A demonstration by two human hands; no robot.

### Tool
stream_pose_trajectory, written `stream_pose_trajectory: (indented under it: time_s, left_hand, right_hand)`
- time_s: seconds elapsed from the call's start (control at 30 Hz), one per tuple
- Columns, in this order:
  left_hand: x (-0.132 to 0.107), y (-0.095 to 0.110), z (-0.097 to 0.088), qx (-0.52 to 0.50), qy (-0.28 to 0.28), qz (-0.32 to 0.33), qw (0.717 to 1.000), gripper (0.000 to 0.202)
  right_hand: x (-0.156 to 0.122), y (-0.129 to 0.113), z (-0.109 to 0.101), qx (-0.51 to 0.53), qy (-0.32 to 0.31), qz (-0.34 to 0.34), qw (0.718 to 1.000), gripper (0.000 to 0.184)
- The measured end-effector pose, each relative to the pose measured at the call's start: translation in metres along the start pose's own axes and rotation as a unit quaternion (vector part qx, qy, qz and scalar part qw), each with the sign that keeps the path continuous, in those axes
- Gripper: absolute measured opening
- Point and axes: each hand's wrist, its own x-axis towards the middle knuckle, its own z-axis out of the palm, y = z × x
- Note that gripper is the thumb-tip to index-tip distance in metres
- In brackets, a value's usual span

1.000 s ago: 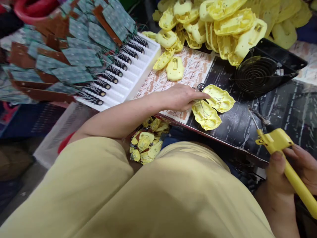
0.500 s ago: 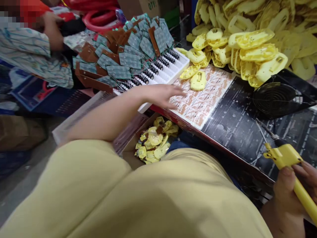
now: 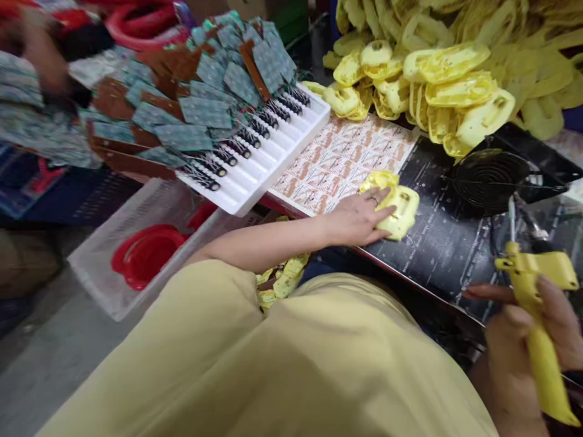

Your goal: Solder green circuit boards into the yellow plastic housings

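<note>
My left hand [image 3: 362, 218], a ring on one finger, lies over two yellow plastic shells near the front edge of the bench. Its fingers curl across one shell [image 3: 379, 180] and against the other, which has a slot [image 3: 404, 212]. Part of both shells is hidden under the fingers. At the lower right, my right hand [image 3: 523, 340] is wrapped round the grip of a yellow soldering gun [image 3: 544, 364]. The gun's thin metal tip points up and away, towards a black fan [image 3: 492, 176].
A white foam tray [image 3: 273, 164] holds rows of wired black parts, with green and brown panels [image 3: 204, 112] beyond. Yellow shells [image 3: 464, 85] are heaped at the back right. A clear bin [image 3: 109, 279] contains a red part [image 3: 148, 252]. Another person's arm [image 3: 45, 48] shows at the upper left.
My left hand has come right onto the two yellow shells, which now sit nearer the bench's front edge. The soldering gun has turned more upright in my right hand. The view has shifted.
</note>
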Motion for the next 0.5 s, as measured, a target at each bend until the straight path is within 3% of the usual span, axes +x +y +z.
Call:
stream_pose_trajectory:
  time_s: [0.07, 0.13, 0.17, 0.3, 0.4, 0.5]
  left_hand:
    - [-0.006, 0.013, 0.006, -0.022, 0.052, 0.053, 0.997, 0.061]
    - [-0.007, 0.009, 0.012, -0.041, 0.075, 0.071, 0.994, 0.069]
    - [-0.007, 0.004, 0.015, -0.048, 0.067, 0.075, 0.994, 0.072]
    - [-0.007, -0.016, 0.019, -0.063, -0.007, 0.082, 0.995, 0.071]
    - [-0.008, -0.023, 0.011, -0.070, -0.030, 0.102, 0.992, 0.065]
    - [-0.003, -0.031, 0.004, -0.083, -0.056, 0.132, 0.986, 0.061]
  right_hand:
    - [0.002, -0.007, 0.006, -0.001, -0.062, -0.073, 0.995, 0.025]
    - [0.005, -0.004, 0.016, -0.009, -0.149, -0.130, 0.980, 0.009]
    - [0.006, -0.001, 0.021, -0.012, -0.187, -0.144, 0.972, 0.008]
    - [0.009, 0.007, 0.038, -0.027, -0.274, -0.199, 0.940, 0.037]
    - [0.010, 0.007, 0.036, -0.056, -0.286, -0.240, 0.926, 0.035]
    - [0.010, 0.007, 0.024, -0.084, -0.226, -0.238, 0.941, 0.024]
